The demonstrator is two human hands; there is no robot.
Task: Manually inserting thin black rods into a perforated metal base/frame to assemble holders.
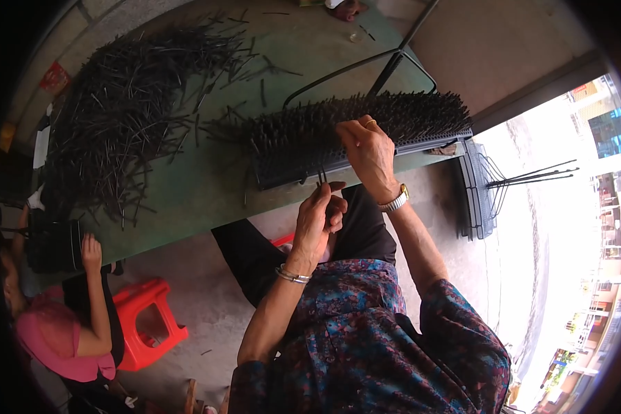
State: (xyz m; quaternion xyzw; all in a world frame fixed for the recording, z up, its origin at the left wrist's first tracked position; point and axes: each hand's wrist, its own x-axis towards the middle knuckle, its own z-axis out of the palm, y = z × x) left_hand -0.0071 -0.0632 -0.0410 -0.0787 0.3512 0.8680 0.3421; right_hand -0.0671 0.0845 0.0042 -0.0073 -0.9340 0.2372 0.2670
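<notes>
A long dark perforated rack (277,181) lies along the table's near edge. Densely packed thin black sticks (421,110) stand upright in it, like bristles. Over its front part my right hand (371,153) is closed in a pinch, fingertips down among the sticks; whatever is between them is hidden. Just in front of the rack, my left hand (321,217) grips a few thin black sticks (322,174) that point up toward it. A large loose heap of similar black sticks (121,110) covers the table's left side.
The green table (214,172) carries a bent metal tube frame (338,72) behind the rack. Dark wire racks (475,190) stand off its right end. At left a co-worker in a pink top (65,338) sits near a red plastic stool (145,324).
</notes>
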